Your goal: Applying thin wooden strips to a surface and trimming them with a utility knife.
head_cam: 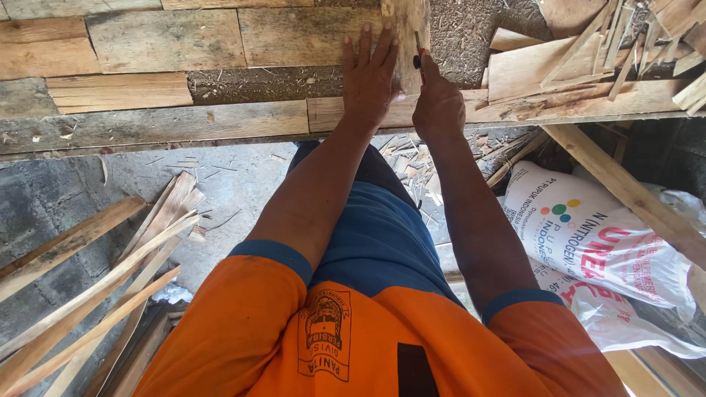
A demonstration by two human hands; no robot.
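L hand lies flat w/ fingers spread on wood board atop plank tabletop; R hand, grip clamped on pencil, tip at board.

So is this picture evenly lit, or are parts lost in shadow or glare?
Head view: sharp overall, with wide-angle bending at the edges; sun falls on the left hand, the right hand and the rough wooden plank bench, the white printed plastic sack glares slightly, and the space under the bench lies in shade.
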